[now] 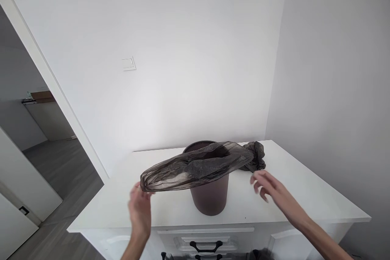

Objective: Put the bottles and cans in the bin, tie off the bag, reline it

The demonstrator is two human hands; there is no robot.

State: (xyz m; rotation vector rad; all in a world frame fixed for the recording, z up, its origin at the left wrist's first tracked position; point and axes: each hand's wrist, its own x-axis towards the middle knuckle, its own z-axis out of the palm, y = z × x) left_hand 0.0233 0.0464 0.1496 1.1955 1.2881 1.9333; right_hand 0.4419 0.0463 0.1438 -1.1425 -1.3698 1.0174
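A dark brown bin stands upright on a white cabinet top. Stretched lengthwise across its mouth is a thin, dark, see-through plastic bag, its right end bunched up beside the bin. The fingers of my left hand are at the bag's left end, partly behind it and blurred, so their grip does not show clearly. My right hand is just below the bunched end, apart from it, with fingers spread, slightly curled and holding nothing.
The white cabinet has drawers with black handles at its front. Walls rise behind it and on the right, one with a light switch. A doorway opens at the left.
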